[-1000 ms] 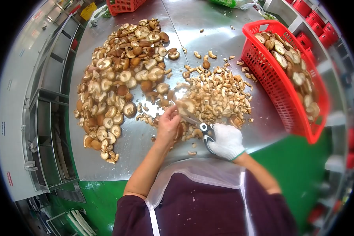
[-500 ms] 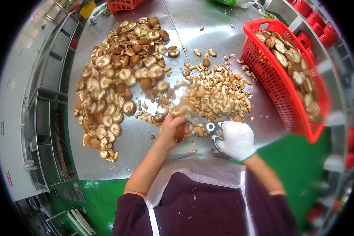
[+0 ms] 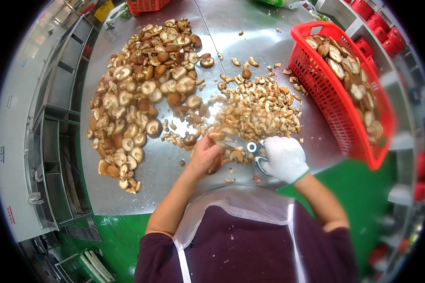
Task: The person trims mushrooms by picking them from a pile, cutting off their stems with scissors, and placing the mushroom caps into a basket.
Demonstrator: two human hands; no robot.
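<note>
Bare fingers of my left hand point(image 3: 206, 154) are closed around a shiitake mushroom point(image 3: 216, 136). A second brown cap point(image 3: 215, 165) shows under the same hand, against the palm. My right hand point(image 3: 284, 159), in a white knit glove, grips scissors point(image 3: 251, 147) by their dark handles. The blades point left and reach the held mushroom; whether they touch its stem I cannot tell. Just beyond both hands lies a heap of cut mushroom stems point(image 3: 264, 111). To the left spreads a large pile of whole shiitake mushrooms point(image 3: 146, 89).
A red plastic basket point(image 3: 326, 96) holding mushroom caps point(image 3: 347, 70) stands tilted at the table's right side. Another red basket point(image 3: 146, 5) is at the far edge. The steel table point(image 3: 174, 188) ends just before my apron. Metal shelving point(image 3: 61, 155) stands to the left.
My right hand and the scissors have shifted slightly, with the blades appearing a little more spread. My left hand has turned slightly and still holds the mushroom.
</note>
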